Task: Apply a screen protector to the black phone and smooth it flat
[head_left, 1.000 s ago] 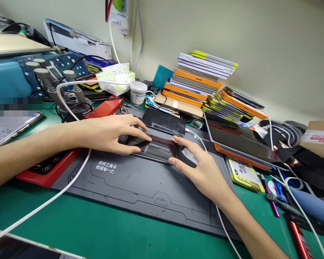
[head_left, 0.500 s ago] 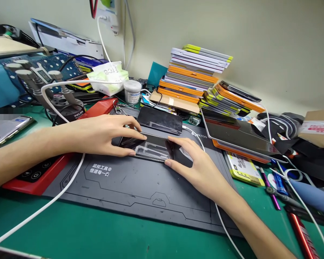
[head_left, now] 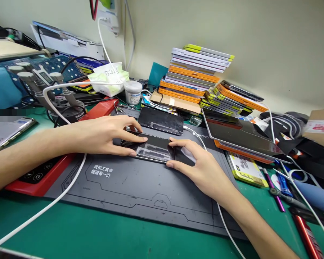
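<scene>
A black smartphone (head_left: 153, 148) lies on the grey work mat (head_left: 118, 190), its dark glossy screen facing up and catching pale reflections. Gripping its left end is my left hand (head_left: 102, 135), thumb on the near edge and index finger over the far side. At the opposite end, my right hand (head_left: 197, 165) pinches the phone between thumb and fingertips. Under my right palm sits something dark with a whitish patch, mostly hidden. Just behind, a second dark phone (head_left: 160, 119) rests on the mat with a white cable beside its right end.
A red device with touch buttons (head_left: 37, 176) borders the mat's left side. Stacked orange, white and yellow boxes (head_left: 191, 79) stand at the back. To the right are a tablet (head_left: 243, 135), a yellow package (head_left: 247, 169) and pens. A white cable (head_left: 62, 196) crosses the left.
The camera view has shifted slightly, so everything sits a little farther right and lower. Both hands keep their grip on the phone, which stays in place on the mat.
</scene>
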`<action>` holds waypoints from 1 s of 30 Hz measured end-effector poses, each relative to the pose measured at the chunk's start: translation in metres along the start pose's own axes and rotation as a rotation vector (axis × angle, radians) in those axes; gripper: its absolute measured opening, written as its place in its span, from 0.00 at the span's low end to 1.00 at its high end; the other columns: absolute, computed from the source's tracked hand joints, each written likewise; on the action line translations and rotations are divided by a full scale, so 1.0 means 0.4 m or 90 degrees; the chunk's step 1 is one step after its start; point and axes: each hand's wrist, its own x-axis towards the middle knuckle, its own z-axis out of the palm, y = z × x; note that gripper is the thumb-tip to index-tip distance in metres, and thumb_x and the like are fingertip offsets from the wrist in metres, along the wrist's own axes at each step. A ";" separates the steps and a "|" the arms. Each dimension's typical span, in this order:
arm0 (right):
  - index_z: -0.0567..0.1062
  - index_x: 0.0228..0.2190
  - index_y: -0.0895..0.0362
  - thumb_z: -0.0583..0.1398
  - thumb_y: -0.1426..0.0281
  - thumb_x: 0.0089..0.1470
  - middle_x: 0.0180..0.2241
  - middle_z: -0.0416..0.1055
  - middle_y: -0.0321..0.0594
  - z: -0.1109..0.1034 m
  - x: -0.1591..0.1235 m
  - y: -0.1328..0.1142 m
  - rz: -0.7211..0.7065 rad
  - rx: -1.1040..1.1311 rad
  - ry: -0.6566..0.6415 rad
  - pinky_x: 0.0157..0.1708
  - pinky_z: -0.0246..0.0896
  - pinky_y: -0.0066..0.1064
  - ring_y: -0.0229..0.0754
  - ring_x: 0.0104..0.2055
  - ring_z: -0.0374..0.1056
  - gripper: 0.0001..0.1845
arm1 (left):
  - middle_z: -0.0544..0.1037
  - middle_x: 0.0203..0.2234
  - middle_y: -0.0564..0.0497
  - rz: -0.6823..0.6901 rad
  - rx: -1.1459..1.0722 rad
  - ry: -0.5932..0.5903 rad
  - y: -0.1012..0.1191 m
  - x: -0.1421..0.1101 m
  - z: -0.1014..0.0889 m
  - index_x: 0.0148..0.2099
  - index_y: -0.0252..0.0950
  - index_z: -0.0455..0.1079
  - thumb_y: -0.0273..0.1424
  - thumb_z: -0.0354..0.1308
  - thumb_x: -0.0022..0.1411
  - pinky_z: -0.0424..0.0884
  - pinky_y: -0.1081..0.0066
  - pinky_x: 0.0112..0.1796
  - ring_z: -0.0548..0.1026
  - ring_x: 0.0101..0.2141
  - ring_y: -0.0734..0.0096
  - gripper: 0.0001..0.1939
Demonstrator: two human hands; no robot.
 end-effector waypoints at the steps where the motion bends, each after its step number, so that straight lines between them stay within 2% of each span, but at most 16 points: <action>1: 0.78 0.53 0.44 0.71 0.54 0.60 0.62 0.76 0.34 0.000 0.000 0.000 0.001 -0.002 0.000 0.67 0.63 0.53 0.53 0.65 0.70 0.22 | 0.76 0.61 0.47 0.002 0.001 0.000 0.000 0.000 0.000 0.65 0.55 0.77 0.49 0.58 0.74 0.69 0.64 0.60 0.76 0.58 0.56 0.22; 10: 0.78 0.53 0.44 0.71 0.55 0.60 0.63 0.75 0.33 -0.001 -0.004 -0.006 -0.010 -0.037 0.004 0.67 0.65 0.50 0.52 0.65 0.71 0.22 | 0.76 0.61 0.47 0.012 0.019 -0.001 -0.005 -0.004 0.002 0.66 0.56 0.75 0.50 0.58 0.74 0.70 0.64 0.59 0.76 0.58 0.56 0.22; 18: 0.78 0.55 0.47 0.68 0.54 0.63 0.65 0.74 0.36 -0.001 -0.007 0.001 -0.057 -0.097 -0.002 0.67 0.66 0.51 0.52 0.66 0.71 0.22 | 0.74 0.62 0.48 0.000 0.020 -0.012 -0.005 -0.008 0.002 0.67 0.58 0.74 0.50 0.57 0.75 0.69 0.63 0.60 0.75 0.58 0.56 0.22; 30: 0.77 0.57 0.48 0.66 0.53 0.66 0.66 0.72 0.39 -0.001 -0.011 0.011 -0.128 -0.167 0.005 0.69 0.66 0.56 0.55 0.67 0.70 0.22 | 0.73 0.62 0.43 -0.016 -0.008 -0.042 0.009 0.000 -0.009 0.67 0.51 0.75 0.49 0.57 0.75 0.66 0.62 0.62 0.74 0.60 0.54 0.24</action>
